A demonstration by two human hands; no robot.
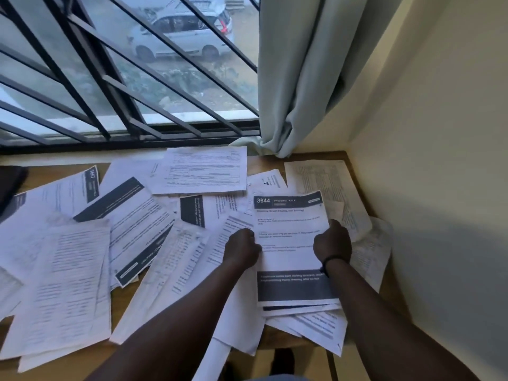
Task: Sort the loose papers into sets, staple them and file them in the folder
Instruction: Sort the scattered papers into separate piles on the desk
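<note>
Many loose printed papers [79,259] lie scattered over a wooden table [316,156] under a window. A small stack of sheets [291,259], its top page headed "3644" with a dark band at top and bottom, is held upright in front of me. My left hand [242,247] grips the stack's left edge and my right hand [332,243], with a dark band on the wrist, grips its right edge. Neither a stapler nor a folder is in view for certain.
A barred window [123,78] runs along the table's far side, with a pale curtain [302,78] bunched at its right end. A cream wall [439,160] borders the table on the right. A dark object [11,185] sits at the far left edge.
</note>
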